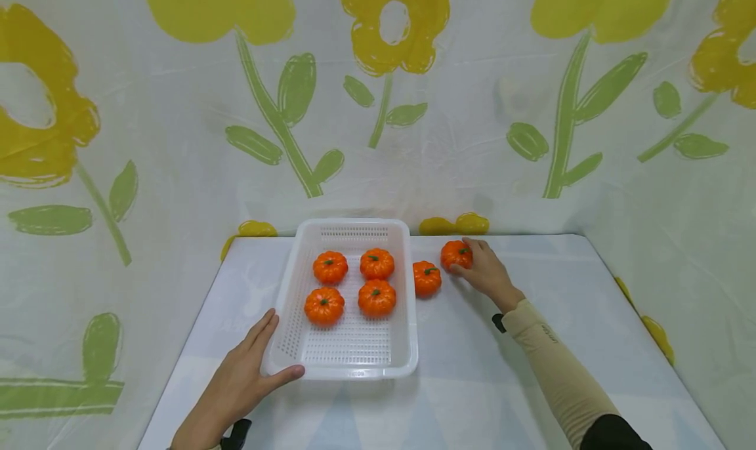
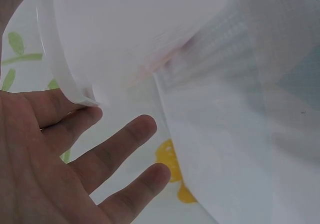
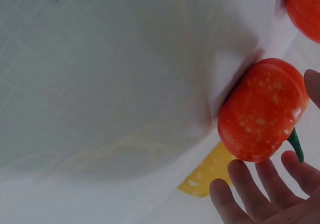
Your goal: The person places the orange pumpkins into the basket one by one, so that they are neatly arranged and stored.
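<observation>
A white slotted plastic basket [image 1: 405, 345] stands on the table, with several small orange pumpkins inside, one of them a pumpkin [image 1: 324, 306] at the left front. My left hand [image 1: 247, 365] rests at its left front corner, thumb along the front rim and fingers stretched along the side. In the left wrist view two fingertips touch the basket rim [image 2: 80, 96], while the other two fingers spread away from it. My right hand [image 1: 487, 273] reaches around a pumpkin [image 3: 263, 108] standing on the table, thumb on one side, loosely extended fingers on the other, fingertips right at its surface.
Another pumpkin [image 1: 426, 279] sits on the table against the basket's right side. The white table [image 1: 508, 384] ends at the back at a hanging cloth [image 1: 461, 174] printed with yellow flowers and green leaves, which also hangs along both sides.
</observation>
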Demonstrator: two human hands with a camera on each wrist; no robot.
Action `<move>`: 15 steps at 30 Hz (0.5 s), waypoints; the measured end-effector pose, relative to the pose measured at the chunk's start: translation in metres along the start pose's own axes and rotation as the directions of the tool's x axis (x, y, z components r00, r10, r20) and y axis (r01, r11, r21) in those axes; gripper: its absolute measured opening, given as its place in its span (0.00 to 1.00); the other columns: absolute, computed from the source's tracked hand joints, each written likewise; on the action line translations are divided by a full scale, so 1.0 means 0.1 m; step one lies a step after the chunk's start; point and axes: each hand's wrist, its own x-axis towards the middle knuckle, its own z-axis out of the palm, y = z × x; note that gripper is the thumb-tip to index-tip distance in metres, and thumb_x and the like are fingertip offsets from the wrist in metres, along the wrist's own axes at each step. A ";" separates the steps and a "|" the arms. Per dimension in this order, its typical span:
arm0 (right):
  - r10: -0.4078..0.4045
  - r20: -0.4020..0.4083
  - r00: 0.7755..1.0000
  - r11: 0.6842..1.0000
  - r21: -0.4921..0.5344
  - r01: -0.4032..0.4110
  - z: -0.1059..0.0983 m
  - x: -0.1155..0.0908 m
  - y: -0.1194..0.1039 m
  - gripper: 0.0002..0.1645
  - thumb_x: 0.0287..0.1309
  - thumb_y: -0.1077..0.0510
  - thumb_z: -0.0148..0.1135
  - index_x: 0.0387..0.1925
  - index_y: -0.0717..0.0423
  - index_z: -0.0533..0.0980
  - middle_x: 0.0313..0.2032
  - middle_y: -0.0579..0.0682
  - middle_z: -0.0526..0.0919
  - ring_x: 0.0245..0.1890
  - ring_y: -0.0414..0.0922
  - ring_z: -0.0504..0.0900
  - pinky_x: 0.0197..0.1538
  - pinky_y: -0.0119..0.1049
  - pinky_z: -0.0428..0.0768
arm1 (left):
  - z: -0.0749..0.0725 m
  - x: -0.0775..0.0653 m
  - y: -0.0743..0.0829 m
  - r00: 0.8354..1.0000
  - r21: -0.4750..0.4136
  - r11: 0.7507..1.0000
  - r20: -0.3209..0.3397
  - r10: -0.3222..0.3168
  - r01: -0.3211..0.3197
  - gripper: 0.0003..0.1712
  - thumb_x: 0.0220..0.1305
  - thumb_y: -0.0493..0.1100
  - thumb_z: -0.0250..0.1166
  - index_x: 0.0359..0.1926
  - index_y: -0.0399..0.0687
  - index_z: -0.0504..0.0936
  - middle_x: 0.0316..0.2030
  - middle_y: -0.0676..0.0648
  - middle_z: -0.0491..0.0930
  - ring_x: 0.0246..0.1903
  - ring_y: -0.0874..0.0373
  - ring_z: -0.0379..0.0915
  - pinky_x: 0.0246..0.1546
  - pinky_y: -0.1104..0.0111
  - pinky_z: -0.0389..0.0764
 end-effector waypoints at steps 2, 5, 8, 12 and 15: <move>0.012 0.002 1.000 1.000 -0.013 -0.011 0.02 0.00 0.00 0.49 0.63 0.46 0.70 0.75 0.63 0.58 0.69 0.68 0.63 0.66 0.64 0.67 0.70 0.60 0.65 | 0.00 0.00 0.00 1.000 0.003 1.000 0.001 0.002 -0.002 0.73 0.46 0.86 0.59 0.80 0.45 0.52 0.79 0.41 0.49 0.69 0.33 0.60 0.63 0.37 0.68; 0.019 0.003 1.000 0.999 -0.030 -0.019 0.03 0.01 0.01 0.48 0.63 0.47 0.70 0.75 0.63 0.59 0.68 0.69 0.63 0.65 0.64 0.67 0.70 0.61 0.66 | 0.00 0.00 0.01 1.000 0.004 1.000 0.001 0.003 -0.003 0.73 0.46 0.86 0.59 0.80 0.44 0.52 0.79 0.41 0.49 0.69 0.33 0.60 0.63 0.37 0.69; 0.016 -0.002 1.000 0.999 -0.034 -0.016 0.03 0.02 0.00 0.48 0.63 0.47 0.70 0.75 0.62 0.59 0.68 0.69 0.63 0.65 0.64 0.68 0.69 0.60 0.66 | 0.00 0.00 0.01 1.000 0.004 1.000 -0.001 0.001 -0.001 0.73 0.46 0.86 0.59 0.80 0.44 0.52 0.79 0.41 0.49 0.69 0.33 0.60 0.63 0.37 0.68; 0.015 -0.013 1.000 0.999 -0.028 -0.016 0.04 0.03 0.02 0.47 0.63 0.47 0.71 0.74 0.62 0.60 0.68 0.68 0.63 0.65 0.63 0.67 0.70 0.60 0.66 | 0.00 0.01 0.01 1.000 0.006 1.000 0.004 -0.006 0.006 0.74 0.45 0.86 0.59 0.80 0.44 0.52 0.79 0.40 0.49 0.70 0.33 0.59 0.63 0.37 0.68; 0.019 -0.022 1.000 1.000 -0.013 -0.019 0.05 0.03 0.04 0.47 0.63 0.48 0.71 0.74 0.62 0.60 0.69 0.68 0.63 0.66 0.64 0.66 0.71 0.60 0.65 | 0.00 0.01 0.01 1.000 0.006 1.000 0.009 -0.011 0.011 0.74 0.45 0.86 0.60 0.80 0.44 0.51 0.79 0.40 0.48 0.70 0.33 0.59 0.63 0.37 0.68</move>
